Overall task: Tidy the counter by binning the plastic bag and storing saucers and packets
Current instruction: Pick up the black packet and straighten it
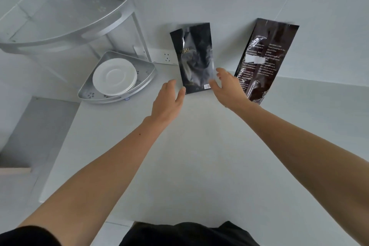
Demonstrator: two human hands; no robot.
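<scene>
Both hands, left hand [169, 99] and right hand [226, 88], open and empty, flank the black packet [194, 60], which stands upright against the wall.

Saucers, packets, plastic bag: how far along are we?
Done: white saucers sit stacked on the corner rack's lower shelf. No plastic bag shows. In hand: left hand and right hand flank the black packet propped against the wall, neither gripping. Left: the brown packet, also propped there.
</scene>
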